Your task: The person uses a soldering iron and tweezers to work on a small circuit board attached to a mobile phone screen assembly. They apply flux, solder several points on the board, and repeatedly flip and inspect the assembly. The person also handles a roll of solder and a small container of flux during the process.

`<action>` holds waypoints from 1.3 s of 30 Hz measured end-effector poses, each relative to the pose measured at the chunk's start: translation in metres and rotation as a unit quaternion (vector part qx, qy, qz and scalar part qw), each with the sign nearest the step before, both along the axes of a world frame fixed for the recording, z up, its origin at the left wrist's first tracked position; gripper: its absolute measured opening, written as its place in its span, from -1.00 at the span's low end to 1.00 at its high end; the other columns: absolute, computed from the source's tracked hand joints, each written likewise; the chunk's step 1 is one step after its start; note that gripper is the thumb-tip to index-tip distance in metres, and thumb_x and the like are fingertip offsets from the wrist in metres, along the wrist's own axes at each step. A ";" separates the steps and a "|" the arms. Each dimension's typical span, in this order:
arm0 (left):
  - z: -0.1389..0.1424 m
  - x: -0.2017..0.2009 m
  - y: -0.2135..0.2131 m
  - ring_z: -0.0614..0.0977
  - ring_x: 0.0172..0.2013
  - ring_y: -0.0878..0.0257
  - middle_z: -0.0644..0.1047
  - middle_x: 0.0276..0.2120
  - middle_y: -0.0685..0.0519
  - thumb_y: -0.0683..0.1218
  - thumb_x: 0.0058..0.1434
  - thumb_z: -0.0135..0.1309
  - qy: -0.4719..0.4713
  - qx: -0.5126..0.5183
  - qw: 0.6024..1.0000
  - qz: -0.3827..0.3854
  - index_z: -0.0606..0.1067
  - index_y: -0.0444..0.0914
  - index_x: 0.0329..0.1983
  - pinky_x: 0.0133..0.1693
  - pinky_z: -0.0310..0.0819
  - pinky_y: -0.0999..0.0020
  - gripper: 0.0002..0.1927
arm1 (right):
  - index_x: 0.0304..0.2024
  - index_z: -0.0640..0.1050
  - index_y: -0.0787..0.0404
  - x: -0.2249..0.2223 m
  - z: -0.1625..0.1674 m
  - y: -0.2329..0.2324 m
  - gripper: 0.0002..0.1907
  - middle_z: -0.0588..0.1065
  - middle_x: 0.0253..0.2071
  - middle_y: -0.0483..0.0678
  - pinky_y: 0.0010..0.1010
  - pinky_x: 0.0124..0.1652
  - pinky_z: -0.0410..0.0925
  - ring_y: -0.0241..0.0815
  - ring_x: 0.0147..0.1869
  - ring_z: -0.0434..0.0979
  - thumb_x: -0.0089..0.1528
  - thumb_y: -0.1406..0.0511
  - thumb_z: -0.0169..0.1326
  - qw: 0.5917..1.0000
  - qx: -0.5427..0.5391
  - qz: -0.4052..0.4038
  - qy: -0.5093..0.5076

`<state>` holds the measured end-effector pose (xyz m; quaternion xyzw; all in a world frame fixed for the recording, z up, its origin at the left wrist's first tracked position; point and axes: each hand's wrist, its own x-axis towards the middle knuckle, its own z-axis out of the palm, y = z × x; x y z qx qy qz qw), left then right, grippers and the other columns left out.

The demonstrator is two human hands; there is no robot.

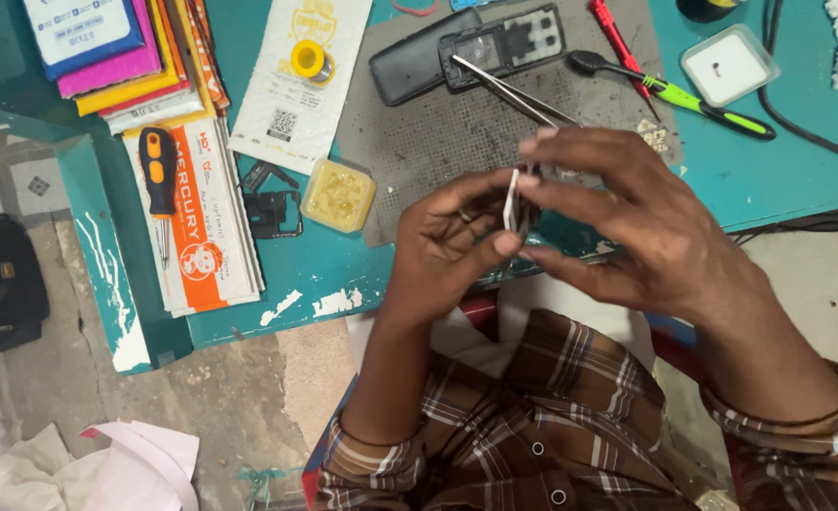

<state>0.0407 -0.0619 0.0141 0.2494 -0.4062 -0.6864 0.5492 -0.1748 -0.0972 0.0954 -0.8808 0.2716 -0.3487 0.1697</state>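
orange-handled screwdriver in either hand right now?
No. The orange-handled screwdriver lies on the stack of papers, apart from both the left hand and the right hand.

A teal tabletop (778, 180) holds a grey mat (438, 142) at 12 o'clock, an orange-handled screwdriver (158, 175) at 9 o'clock, and a small yellow tub (340, 195) between them.

Brown plaid shirt sleeves (494, 426), white-buttoned, thin dark wristbands.

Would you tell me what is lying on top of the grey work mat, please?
On the grey mat lie a black phone back cover, an opened phone body and metal tweezers. Both hands cover its near edge.
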 end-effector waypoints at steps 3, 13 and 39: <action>0.009 0.003 -0.001 0.60 0.18 0.18 0.55 0.14 -0.11 -0.28 0.39 0.24 -0.043 -0.027 0.999 -0.002 0.41 -0.41 0.36 0.26 0.52 0.21 -0.50 | 0.08 0.51 0.16 -0.005 -0.004 -0.004 -0.40 0.47 0.11 0.10 -0.18 0.11 0.51 0.05 0.22 0.53 0.05 0.28 0.48 0.999 -0.039 0.002 -0.011; 0.046 0.012 0.002 0.47 0.34 0.15 0.38 0.33 -0.03 -0.21 0.41 0.13 -0.121 -0.087 0.988 -0.029 0.14 -0.30 0.46 0.38 0.38 0.11 -0.36 | -0.23 0.71 0.15 -0.017 -0.014 0.008 -0.79 0.52 -0.28 -0.10 -0.32 -0.28 0.52 -0.10 -0.12 0.63 0.08 0.41 0.39 0.990 -0.144 0.011 0.003; 0.046 0.013 0.006 0.60 0.18 0.20 0.55 0.16 -0.15 -0.21 0.28 0.33 -0.184 -0.106 0.971 -0.109 0.43 -0.26 -0.10 0.24 0.53 0.25 -0.72 | -0.22 0.64 0.15 -0.029 0.013 0.003 -0.71 0.65 -0.25 -0.17 -0.42 -0.17 0.53 -0.16 -0.06 0.64 0.01 0.29 0.35 0.992 0.091 0.084 0.038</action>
